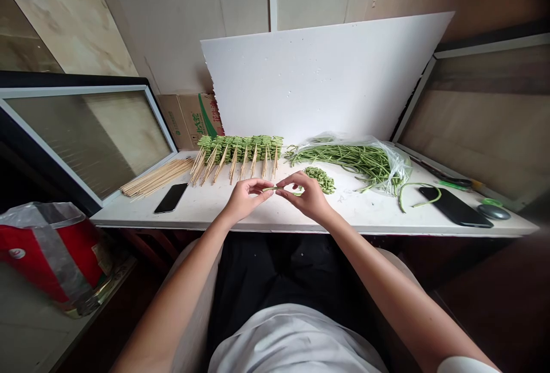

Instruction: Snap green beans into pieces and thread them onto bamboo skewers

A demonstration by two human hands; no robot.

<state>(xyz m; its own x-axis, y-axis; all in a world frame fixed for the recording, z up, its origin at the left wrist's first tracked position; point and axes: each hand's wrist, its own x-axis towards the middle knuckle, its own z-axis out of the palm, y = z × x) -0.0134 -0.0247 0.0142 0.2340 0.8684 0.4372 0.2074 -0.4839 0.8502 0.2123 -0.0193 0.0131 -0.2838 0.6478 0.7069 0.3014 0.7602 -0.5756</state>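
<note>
Green bean segment [270, 188], just one, between two hands [246, 198] [306, 196]

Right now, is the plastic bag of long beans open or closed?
Open: long green beans spill out of the mouth of the clear plastic bag onto the white table.

Pinched between left hand [246, 200] and right hand [307, 196], a short green bean piece [270, 188], partly hidden by the fingertips. Well beyond the hands, a cardboard box [189, 121], partly behind a white foam board [322, 75]. Far right of the right hand, a green-handled tool [455, 184], too small to identify. Far left of the left hand, a blurred red-and-grey wrapped object [51, 255], cut off by the picture's edge.
</note>
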